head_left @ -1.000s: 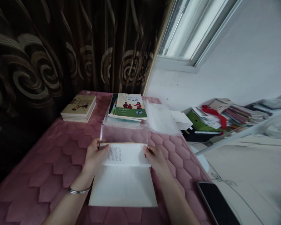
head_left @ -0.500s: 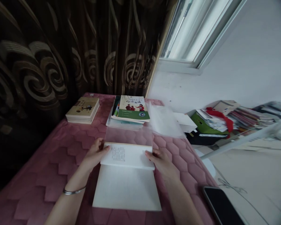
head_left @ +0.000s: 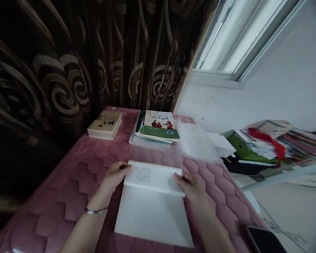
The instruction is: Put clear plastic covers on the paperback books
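An open book [head_left: 154, 216] lies in front of me, its blank pale page nearest to me. A white part with small printed text stands at its far side. Beyond that edge stretches a clear plastic cover [head_left: 155, 155], partly see-through over the pink surface. My left hand [head_left: 117, 174] pinches the left edge of the white part, thumb on top. On the opposite edge, my right hand [head_left: 191, 185] grips in the same way. The fingers beneath the edges are mostly hidden.
Behind the book sits a stack of books [head_left: 160, 128], with clear plastic sheets [head_left: 197, 140] to its right. Smaller books [head_left: 105, 123] are piled at left. A phone [head_left: 264, 239] lies at the near right. Papers [head_left: 255, 144] crowd a shelf beyond a white box [head_left: 221, 143].
The whole scene has shifted to the right in view as the camera turned left. Both hands keep their hold on the book's edges, with little other visible change.
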`<action>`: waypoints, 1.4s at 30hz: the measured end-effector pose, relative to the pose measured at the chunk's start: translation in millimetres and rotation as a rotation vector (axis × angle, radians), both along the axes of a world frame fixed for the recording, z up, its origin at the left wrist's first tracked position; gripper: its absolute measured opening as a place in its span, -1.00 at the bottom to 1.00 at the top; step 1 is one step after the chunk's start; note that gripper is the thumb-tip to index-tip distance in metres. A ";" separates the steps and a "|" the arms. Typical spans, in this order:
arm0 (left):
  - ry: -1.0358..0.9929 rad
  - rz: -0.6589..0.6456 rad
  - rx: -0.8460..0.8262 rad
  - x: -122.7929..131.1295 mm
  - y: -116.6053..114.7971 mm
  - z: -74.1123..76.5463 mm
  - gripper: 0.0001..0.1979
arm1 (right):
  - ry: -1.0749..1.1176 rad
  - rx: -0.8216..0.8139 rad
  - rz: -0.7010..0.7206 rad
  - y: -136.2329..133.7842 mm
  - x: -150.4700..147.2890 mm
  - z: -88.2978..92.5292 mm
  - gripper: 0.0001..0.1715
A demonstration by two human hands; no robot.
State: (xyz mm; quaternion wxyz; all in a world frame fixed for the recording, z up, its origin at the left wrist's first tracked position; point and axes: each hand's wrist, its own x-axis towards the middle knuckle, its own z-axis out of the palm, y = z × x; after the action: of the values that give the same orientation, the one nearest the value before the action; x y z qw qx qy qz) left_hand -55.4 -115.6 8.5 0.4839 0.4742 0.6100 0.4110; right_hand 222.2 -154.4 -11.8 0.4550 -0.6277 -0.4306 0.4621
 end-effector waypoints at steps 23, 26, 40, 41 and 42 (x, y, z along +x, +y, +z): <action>-0.288 0.101 -0.065 12.7 -3.7 2.0 -0.52 | -0.078 0.090 -0.105 2.9 -7.5 -13.4 -0.47; -0.303 0.092 -0.071 14.6 -3.8 -0.3 -0.55 | -0.030 0.078 -0.108 2.7 -9.0 -7.3 -0.47; -0.214 -0.089 -0.079 14.1 -10.0 6.1 -0.48 | -0.082 0.105 -0.121 2.0 -10.8 -3.5 -0.43; -0.235 -0.080 -0.079 15.4 -10.3 5.7 -0.48 | -0.093 0.090 -0.107 1.4 -9.2 0.1 -0.42; -0.255 -0.065 -0.078 16.9 -10.4 4.5 -0.50 | -0.091 0.072 -0.082 0.5 -7.2 4.2 -0.42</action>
State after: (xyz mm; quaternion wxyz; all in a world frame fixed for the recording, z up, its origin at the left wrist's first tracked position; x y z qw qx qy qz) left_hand -38.5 -126.0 13.0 0.5886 0.4184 0.5435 0.4279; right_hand 215.0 -153.8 -7.6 0.4758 -0.6485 -0.4411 0.3980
